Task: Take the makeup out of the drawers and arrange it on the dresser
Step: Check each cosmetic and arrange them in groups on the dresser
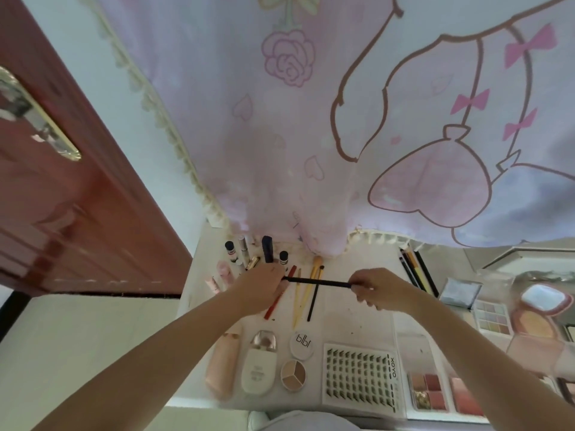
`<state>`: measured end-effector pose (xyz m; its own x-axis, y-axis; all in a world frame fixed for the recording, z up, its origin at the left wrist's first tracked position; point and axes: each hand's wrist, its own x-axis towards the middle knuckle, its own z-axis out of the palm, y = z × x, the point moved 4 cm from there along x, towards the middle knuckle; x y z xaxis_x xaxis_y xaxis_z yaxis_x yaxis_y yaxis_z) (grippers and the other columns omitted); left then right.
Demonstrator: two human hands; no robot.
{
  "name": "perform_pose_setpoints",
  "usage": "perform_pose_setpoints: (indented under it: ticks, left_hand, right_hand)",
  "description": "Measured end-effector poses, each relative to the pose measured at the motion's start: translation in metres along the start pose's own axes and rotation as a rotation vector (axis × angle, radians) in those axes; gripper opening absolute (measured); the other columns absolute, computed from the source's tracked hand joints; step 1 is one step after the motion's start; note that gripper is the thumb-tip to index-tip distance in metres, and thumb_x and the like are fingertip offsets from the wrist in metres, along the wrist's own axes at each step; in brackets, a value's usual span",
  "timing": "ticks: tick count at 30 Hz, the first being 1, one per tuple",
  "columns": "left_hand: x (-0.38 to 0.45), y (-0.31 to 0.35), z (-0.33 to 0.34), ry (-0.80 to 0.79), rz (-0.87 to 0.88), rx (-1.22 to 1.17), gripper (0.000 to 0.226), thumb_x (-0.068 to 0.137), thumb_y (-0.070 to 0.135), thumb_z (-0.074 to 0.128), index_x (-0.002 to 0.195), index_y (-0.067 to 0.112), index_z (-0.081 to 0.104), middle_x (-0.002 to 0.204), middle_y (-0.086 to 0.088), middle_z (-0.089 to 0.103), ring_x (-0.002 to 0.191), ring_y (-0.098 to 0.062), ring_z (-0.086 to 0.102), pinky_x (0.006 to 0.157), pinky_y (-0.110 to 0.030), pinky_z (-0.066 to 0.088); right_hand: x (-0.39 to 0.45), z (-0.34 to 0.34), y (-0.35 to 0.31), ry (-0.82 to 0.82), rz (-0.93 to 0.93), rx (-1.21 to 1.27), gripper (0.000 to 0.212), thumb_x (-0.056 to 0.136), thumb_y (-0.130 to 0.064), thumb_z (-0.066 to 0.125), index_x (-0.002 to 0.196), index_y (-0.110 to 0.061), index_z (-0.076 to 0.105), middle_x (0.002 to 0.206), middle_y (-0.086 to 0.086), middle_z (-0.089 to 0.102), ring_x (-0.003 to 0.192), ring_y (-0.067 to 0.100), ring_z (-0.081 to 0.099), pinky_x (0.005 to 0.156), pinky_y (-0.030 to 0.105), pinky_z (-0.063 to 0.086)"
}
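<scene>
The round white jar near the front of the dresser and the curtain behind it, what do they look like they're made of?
The round white jar looks like smooth plastic with a matte printed lid, though glass cannot be ruled out. The curtain looks like thin woven fabric: it hangs in soft folds, light glows through it, and it has a tasselled trim.

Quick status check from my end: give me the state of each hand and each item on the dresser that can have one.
left hand: gripping one end of the black pencil
right hand: pinching the other end
black pencil: held level above the dresser top
round trio palette: open, lying flat
white round jar: lid on
lash tray: flat, rows filled
dark tube: upright, capped
yellow brushes: lying flat
</scene>
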<state>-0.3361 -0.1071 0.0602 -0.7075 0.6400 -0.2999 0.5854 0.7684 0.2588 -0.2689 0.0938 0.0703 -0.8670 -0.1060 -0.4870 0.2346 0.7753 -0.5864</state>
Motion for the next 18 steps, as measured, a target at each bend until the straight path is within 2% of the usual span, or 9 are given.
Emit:
perform_pose_setpoints:
  ticks: [2, 4, 8, 13, 16, 18]
  left_hand:
    - [0.0, 0.01, -0.003, 0.006, 0.077, 0.074, 0.03, 0.098, 0.034, 0.028, 0.099, 0.011, 0.047, 0.098, -0.003, 0.056, 0.072, -0.012, 0.042, 0.067, -0.024, 0.036]
    - [0.002, 0.017, -0.008, 0.043, 0.139, 0.144, 0.033, 0.097, 0.038, 0.027, 0.097, 0.012, 0.048, 0.094, -0.004, 0.058, 0.072, -0.016, 0.047, 0.066, -0.027, 0.041]
    - [0.001, 0.024, -0.013, 0.081, 0.185, 0.234, 0.032, 0.098, 0.033, 0.024, 0.105, 0.011, 0.046, 0.1, -0.003, 0.057, 0.083, -0.02, 0.055, 0.067, -0.03, 0.045]
    - [-0.006, 0.024, -0.018, 0.092, 0.187, 0.314, 0.033, 0.098, 0.035, 0.021, 0.105, 0.012, 0.044, 0.088, -0.002, 0.06, 0.059, -0.014, 0.044, 0.044, -0.02, 0.026]
    - [-0.009, 0.023, -0.027, 0.055, 0.203, 0.272, 0.033, 0.098, 0.034, 0.022, 0.107, 0.011, 0.044, 0.077, 0.002, 0.055, 0.06, -0.013, 0.043, 0.052, -0.023, 0.033]
    - [-0.011, 0.026, -0.031, 0.015, 0.214, 0.217, 0.033, 0.098, 0.034, 0.023, 0.108, 0.011, 0.045, 0.065, 0.01, 0.041, 0.056, -0.01, 0.041, 0.056, -0.024, 0.035]
  right_hand:
    - [-0.002, 0.003, -0.01, -0.088, -0.084, -0.394, 0.024, 0.096, -0.02, 0.035, 0.099, -0.007, 0.055, 0.078, 0.003, 0.055, 0.063, 0.012, 0.045, 0.054, 0.019, 0.032]
    - [-0.005, 0.002, -0.02, -0.076, -0.142, -0.555, 0.026, 0.098, -0.024, 0.031, 0.102, -0.007, 0.049, 0.071, -0.004, 0.044, 0.058, 0.007, 0.038, 0.053, 0.02, 0.026]
    - [-0.007, -0.009, -0.03, 0.01, -0.237, -0.721, 0.026, 0.099, -0.028, 0.028, 0.102, -0.008, 0.045, 0.061, -0.008, 0.031, 0.049, 0.006, 0.031, 0.046, 0.021, 0.022]
    - [-0.007, -0.011, -0.037, 0.034, -0.288, -0.81, 0.03, 0.099, -0.033, 0.024, 0.107, -0.01, 0.043, 0.057, -0.007, 0.032, 0.047, 0.014, 0.033, 0.045, 0.025, 0.024]
    - [-0.008, -0.013, -0.041, 0.039, -0.297, -0.814, 0.032, 0.098, -0.035, 0.023, 0.11, -0.012, 0.042, 0.057, -0.007, 0.032, 0.048, 0.014, 0.033, 0.047, 0.025, 0.025]
    - [-0.009, -0.014, -0.042, 0.061, -0.316, -0.847, 0.033, 0.098, -0.036, 0.022, 0.111, -0.013, 0.042, 0.057, -0.007, 0.031, 0.046, 0.01, 0.03, 0.045, 0.023, 0.023]
